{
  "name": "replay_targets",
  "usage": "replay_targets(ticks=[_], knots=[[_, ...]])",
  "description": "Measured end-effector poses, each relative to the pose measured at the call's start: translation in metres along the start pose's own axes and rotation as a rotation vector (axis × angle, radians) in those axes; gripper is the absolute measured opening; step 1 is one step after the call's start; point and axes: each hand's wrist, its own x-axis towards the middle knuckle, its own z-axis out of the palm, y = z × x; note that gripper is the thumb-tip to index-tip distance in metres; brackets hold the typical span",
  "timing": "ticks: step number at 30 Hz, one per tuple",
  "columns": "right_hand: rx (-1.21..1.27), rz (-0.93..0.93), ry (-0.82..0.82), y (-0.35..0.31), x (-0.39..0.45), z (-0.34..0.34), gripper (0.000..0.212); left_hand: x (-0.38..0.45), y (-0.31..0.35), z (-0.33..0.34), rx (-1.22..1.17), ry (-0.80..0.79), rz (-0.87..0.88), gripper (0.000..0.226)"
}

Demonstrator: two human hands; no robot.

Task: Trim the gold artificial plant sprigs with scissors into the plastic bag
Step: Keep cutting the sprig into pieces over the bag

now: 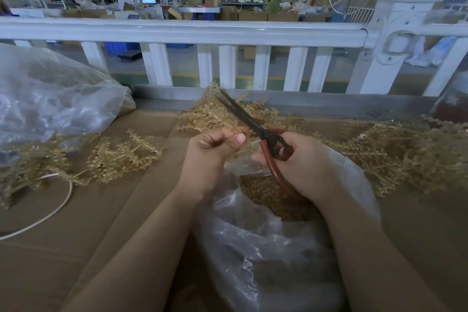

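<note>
My left hand grips the stem end of a gold sprig bunch that fans out away from me. My right hand holds scissors by their red handles, and the dark blades point up and left into the sprigs, nearly closed. Below both hands gapes a clear plastic bag with a heap of gold trimmings inside.
Loose gold sprigs lie in piles on the left and right of the cardboard-covered table. A large clear bag sits far left, with a white cord near it. A white railing runs behind the table.
</note>
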Motion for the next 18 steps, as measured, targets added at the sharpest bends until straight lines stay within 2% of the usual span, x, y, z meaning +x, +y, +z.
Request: replay_targets(ticks=[4, 6, 12, 14, 17, 18], knots=[[0.298, 0.054, -0.023, -0.0052, 0.0030, 0.0026, 0.019, -0.0013, -0.0046, 0.0047, -0.135, -0.062, -0.105, 0.028], [0.337, 0.068, -0.041, -0.0051, 0.0044, 0.0025, 0.010, -0.0015, -0.0056, 0.0057, -0.145, -0.089, -0.121, 0.030], [0.393, 0.129, -0.042, -0.0033, 0.0057, 0.0047, 0.017, -0.0018, -0.0078, 0.0081, -0.161, -0.188, -0.137, 0.019], [0.401, 0.104, -0.034, -0.0029, 0.0055, 0.0038, 0.017, -0.0016, -0.0062, 0.0075, -0.101, -0.168, -0.125, 0.014], [0.418, 0.083, -0.028, -0.0020, 0.0052, 0.0026, 0.008, -0.0002, -0.0029, 0.0036, -0.041, -0.084, -0.099, 0.019], [0.413, 0.077, -0.024, -0.0025, 0.0051, 0.0021, 0.013, 0.0002, -0.0019, 0.0026, -0.036, -0.064, -0.099, 0.017]])
